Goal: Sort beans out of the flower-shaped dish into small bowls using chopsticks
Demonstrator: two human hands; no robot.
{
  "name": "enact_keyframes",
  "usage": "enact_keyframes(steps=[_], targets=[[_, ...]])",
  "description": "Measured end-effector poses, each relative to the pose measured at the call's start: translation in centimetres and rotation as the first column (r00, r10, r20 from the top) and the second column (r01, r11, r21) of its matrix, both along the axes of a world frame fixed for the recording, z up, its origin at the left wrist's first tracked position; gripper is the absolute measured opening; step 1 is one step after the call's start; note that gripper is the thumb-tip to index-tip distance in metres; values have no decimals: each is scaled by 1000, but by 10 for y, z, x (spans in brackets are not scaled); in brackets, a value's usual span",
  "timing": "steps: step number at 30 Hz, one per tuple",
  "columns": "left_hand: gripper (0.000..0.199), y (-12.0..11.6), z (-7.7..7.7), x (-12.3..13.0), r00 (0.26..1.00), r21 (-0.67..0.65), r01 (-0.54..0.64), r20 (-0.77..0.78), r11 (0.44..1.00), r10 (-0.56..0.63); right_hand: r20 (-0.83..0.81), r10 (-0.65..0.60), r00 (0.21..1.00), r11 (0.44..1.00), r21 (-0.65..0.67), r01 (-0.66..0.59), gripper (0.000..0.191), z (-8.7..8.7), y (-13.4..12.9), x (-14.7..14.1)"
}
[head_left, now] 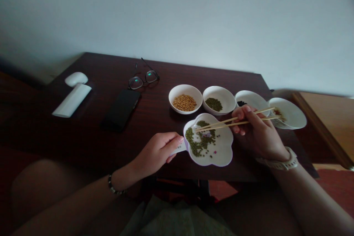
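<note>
My left hand (pixel 159 152) grips the short handle of a white flower-shaped dish (pixel 224 151) with a lilac rim. Green beans (pixel 197 148) lie mostly in its left half, with a small pink bit near the front. My right hand (pixel 256 131) holds a pair of wooden chopsticks (pixel 226 122), whose tips reach down among the beans. Behind the dish stand white bowls in a row: one with tan beans (pixel 184 103), one with green beans (pixel 214 104), one with dark pieces (pixel 242 103), and one at the right end (pixel 295 115) with brownish contents.
On the dark table (pixel 155 118) are eyeglasses (pixel 143 80), a black phone (pixel 121 110) and a white device with a rounded head (pixel 72 99). A pale wall (pixel 177 18) rises behind. A wooden surface (pixel 332 118) stands at the right.
</note>
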State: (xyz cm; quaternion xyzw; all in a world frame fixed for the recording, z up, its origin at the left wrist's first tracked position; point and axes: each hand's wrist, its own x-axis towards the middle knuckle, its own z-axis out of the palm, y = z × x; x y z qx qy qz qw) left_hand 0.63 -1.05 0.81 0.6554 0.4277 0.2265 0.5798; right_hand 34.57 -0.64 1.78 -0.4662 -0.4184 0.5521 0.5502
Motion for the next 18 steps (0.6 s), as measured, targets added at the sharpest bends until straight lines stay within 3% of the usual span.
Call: enact_keyframes(steps=[18], targets=[[50, 0, -1, 0, 1000, 8, 1, 2, 1000, -1, 29, -18, 999, 1000, -19, 19, 38, -2, 1, 3]])
